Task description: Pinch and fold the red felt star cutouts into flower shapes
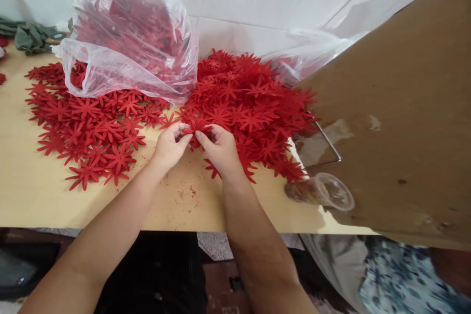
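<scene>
Between my two hands is a red artificial flower piece [197, 126] with narrow petals. My left hand [174, 141] pinches its left side between thumb and fingers. On the other side, the thumb and fingers of my right hand [218, 143] close on the same flower. A heap of similar red flower pieces [250, 120] lies just behind and to the right of my hands. Another spread of red flower pieces [86, 130] covers the table to the left, many with long star-like petals.
A clear plastic bag [128, 71] full of red pieces stands against the tiled wall. At right, a clear plastic cup [333, 191] sits beside a tall brown board [405, 108]. Green fabric-like pieces [33, 37] lie far left. Red crumbs dot the yellowish table [176, 216].
</scene>
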{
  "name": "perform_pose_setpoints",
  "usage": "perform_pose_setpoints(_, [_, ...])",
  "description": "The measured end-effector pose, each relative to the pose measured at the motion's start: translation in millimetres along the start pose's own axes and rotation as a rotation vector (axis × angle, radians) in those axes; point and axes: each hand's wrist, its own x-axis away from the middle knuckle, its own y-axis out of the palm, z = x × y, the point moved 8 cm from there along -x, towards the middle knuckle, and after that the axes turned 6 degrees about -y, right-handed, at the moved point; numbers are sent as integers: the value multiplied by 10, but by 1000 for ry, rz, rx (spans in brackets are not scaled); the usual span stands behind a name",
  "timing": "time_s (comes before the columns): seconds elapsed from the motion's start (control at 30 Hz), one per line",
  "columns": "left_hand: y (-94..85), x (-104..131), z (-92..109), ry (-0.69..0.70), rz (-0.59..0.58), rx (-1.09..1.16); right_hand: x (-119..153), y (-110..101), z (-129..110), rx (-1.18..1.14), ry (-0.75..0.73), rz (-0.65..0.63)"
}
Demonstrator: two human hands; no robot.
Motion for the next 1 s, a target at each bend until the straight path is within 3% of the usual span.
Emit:
perform_pose_setpoints(0.1, [-37, -9, 6, 31, 40, -47, 21, 57, -20, 10, 24, -75])
perform_pose_setpoints(0.2, [-22, -3, 27, 51, 7, -76, 35, 142, -33, -53, 28, -154])
perform_pose_setpoints(0.43, [-13, 27, 46, 51, 13, -139, -5, 46, 11, -60, 8, -47])
perform_pose_setpoints(0.73, [19, 57, 90, 67, -7, -171, 23, -25, 6, 156, 61, 11])
perform_pose_setpoints(0.83, [0, 37, 62, 37, 0, -83, 21, 61, 25, 92, 69, -59])
perform_pose_setpoints(1.0, [-116, 32, 69, 6, 114, 22, 37, 197, -42, -42, 36, -228])
